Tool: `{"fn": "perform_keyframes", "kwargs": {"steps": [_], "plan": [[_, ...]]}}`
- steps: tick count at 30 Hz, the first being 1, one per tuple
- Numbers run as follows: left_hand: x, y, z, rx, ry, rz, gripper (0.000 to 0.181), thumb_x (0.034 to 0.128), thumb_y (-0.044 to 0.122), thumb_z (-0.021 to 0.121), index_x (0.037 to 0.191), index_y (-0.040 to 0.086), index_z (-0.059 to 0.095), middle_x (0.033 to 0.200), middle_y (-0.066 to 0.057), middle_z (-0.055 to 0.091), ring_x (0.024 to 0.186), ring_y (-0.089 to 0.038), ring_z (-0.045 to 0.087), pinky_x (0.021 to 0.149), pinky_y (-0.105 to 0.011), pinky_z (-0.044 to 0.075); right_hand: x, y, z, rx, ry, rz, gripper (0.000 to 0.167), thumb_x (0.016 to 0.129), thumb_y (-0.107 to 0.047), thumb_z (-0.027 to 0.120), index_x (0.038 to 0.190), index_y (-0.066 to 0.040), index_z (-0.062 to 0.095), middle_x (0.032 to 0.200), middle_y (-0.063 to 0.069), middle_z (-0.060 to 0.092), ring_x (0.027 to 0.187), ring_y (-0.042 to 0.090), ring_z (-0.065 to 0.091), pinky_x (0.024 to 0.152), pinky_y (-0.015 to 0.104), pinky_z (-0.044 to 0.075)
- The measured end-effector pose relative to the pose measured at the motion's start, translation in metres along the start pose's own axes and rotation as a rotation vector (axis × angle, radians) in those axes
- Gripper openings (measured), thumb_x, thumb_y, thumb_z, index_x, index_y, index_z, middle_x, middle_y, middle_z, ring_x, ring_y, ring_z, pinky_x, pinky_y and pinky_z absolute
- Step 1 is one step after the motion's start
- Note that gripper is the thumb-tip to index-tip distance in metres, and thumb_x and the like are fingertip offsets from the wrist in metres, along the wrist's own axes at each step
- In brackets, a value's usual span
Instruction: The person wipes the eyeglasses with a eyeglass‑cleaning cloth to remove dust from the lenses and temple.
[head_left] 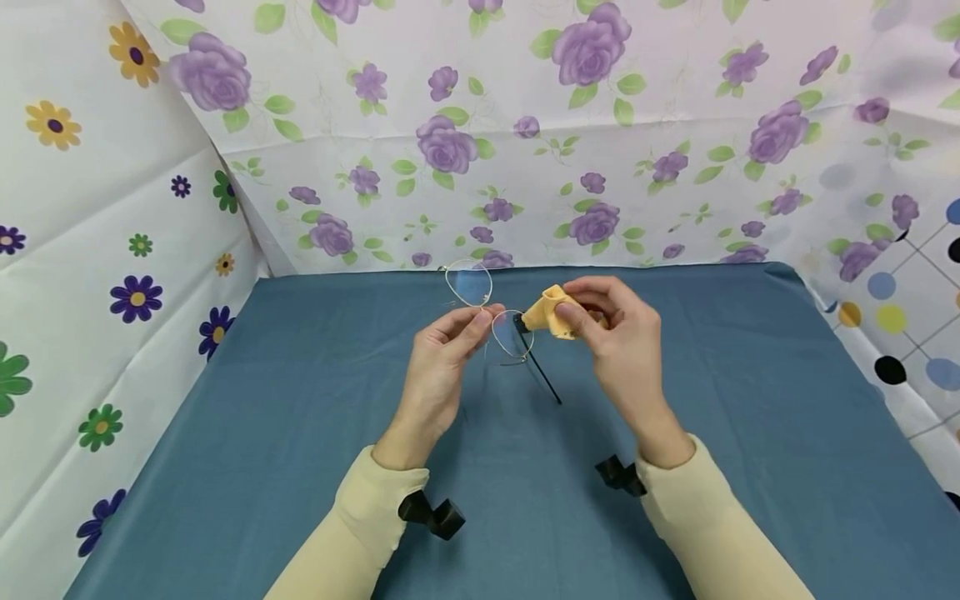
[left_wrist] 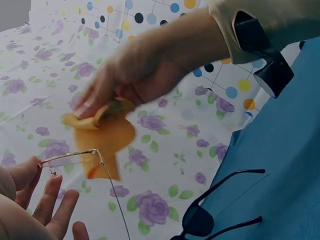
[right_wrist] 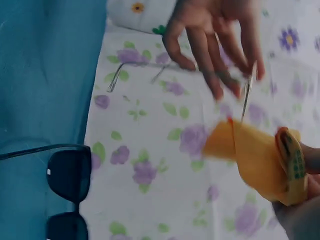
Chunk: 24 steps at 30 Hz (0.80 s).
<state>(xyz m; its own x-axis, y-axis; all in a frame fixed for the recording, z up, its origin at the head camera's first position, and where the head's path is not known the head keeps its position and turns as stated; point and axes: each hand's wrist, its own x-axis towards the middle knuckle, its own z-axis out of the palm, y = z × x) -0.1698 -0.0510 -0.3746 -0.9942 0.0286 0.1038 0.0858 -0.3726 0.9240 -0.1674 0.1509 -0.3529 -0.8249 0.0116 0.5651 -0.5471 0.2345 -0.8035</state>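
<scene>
My left hand [head_left: 438, 371] pinches a pair of thin metal-framed eyeglasses [head_left: 471, 285] between thumb and fingertips near the bridge. The temples hang downward, and the clear lenses face up and away. In my right hand [head_left: 626, 354] is a bunched yellow cleaning cloth [head_left: 552, 313], gripped between thumb and fingers. It hangs close to the lens on the right side; whether it touches the lens, I cannot tell. Black sunglasses [right_wrist: 70, 175] lie on the table with their temples unfolded. In the head view they are mostly hidden behind the cloth and eyeglasses.
A blue cloth covers the table [head_left: 300, 467]. Floral sheeting [head_left: 525, 167] stands along its back edge, with a daisy-patterned sheet [head_left: 112, 250] at left and a dotted one [head_left: 907, 333] at right. Each sleeve bears a black wrist camera mount [head_left: 433, 514].
</scene>
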Motion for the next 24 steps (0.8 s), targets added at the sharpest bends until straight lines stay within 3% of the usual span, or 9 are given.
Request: {"fn": "perform_keyframes", "kwargs": {"steps": [4,7,13,19,24], "plan": [[-0.001,-0.002,0.002,-0.019,0.024,0.015,0.01,0.1014,0.008,0.069,0.099,0.012,0.078,0.114,-0.007,0.077,0.119,-0.032,0.068,0.103,-0.036,0.052,-0.012,-0.007,0.02,-0.216,0.021,-0.284,0.021,0.089,0.0,0.079,0.109,0.001,0.075,0.099,0.012,0.076,0.073,0.018,0.071,0.065,0.021,0.057],[-0.003,-0.004,0.004,-0.008,0.03,0.032,0.009,0.1006,0.009,0.07,0.101,0.009,0.08,0.115,-0.009,0.077,0.119,-0.031,0.066,0.104,-0.039,0.051,-0.019,-0.002,0.032,-0.3,-0.013,-0.396,0.024,0.087,0.001,0.081,0.11,0.001,0.075,0.101,0.013,0.075,0.078,0.021,0.071,0.067,0.028,0.059],[-0.005,-0.005,0.005,0.007,0.032,0.058,0.017,0.0996,0.009,0.072,0.111,-0.002,0.078,0.116,-0.011,0.077,0.123,-0.027,0.063,0.108,-0.043,0.046,-0.024,0.003,0.037,-0.365,-0.042,-0.523,0.03,0.084,0.003,0.084,0.112,0.0,0.076,0.105,0.012,0.076,0.089,0.025,0.07,0.077,0.036,0.059],[-0.004,-0.001,0.002,0.001,0.056,0.06,0.023,0.0998,0.01,0.072,0.115,-0.006,0.076,0.115,-0.009,0.078,0.125,-0.026,0.063,0.108,-0.042,0.049,-0.021,0.006,0.031,-0.352,-0.167,-0.621,0.029,0.085,0.001,0.083,0.113,-0.001,0.077,0.112,0.013,0.077,0.105,0.028,0.074,0.098,0.04,0.057],[-0.004,0.001,0.0,-0.001,0.054,0.07,0.026,0.0999,0.011,0.072,0.119,-0.007,0.075,0.113,-0.008,0.078,0.125,-0.025,0.064,0.111,-0.043,0.047,-0.017,0.009,0.029,-0.347,-0.129,-0.627,0.028,0.081,0.007,0.084,0.107,-0.001,0.077,0.111,0.014,0.076,0.101,0.029,0.074,0.089,0.04,0.06]]}}
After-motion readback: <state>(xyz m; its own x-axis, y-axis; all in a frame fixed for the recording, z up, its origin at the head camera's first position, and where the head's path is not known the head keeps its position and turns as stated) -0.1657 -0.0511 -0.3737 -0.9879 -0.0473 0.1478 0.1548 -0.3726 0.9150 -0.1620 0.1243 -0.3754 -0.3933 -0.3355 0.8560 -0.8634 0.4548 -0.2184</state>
